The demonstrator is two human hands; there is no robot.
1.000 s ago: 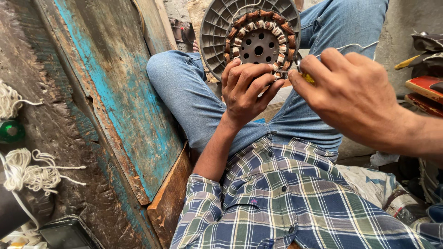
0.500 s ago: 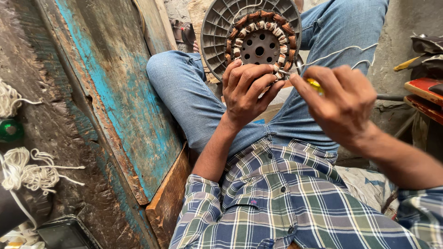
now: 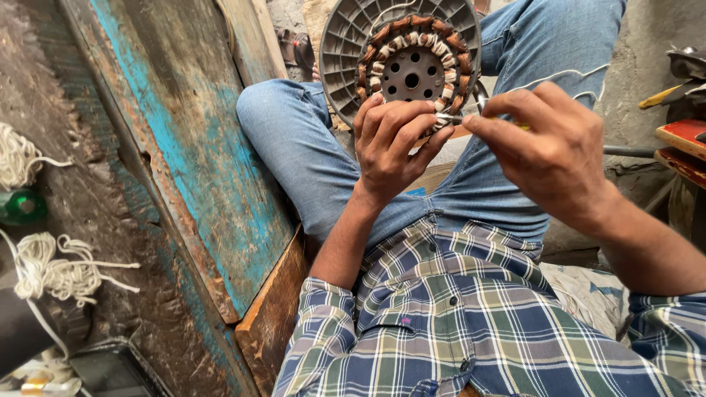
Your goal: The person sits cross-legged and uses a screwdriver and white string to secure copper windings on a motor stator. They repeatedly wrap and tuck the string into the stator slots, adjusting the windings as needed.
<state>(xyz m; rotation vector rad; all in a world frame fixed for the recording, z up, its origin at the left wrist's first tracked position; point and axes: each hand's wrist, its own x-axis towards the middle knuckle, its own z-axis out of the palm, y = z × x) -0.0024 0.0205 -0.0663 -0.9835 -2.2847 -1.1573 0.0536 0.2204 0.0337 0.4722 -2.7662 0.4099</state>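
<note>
We count one wound stator [image 3: 412, 70] set in one grey ribbed housing [image 3: 346, 51], propped between our knees. Our left hand [image 3: 390, 143] rests on its lower edge, fingers curled and pinching a thin white wire [image 3: 450, 117]. Our right hand [image 3: 548, 151] pinches something small and yellow, mostly hidden. Two string bundles [image 3: 55, 272] lie left; the housing's top is cut off.

blue-green plaid shirt [image 3: 471, 323], blue jeans [image 3: 309, 154], seemingly copper-brown windings [image 3: 412, 70].
</note>
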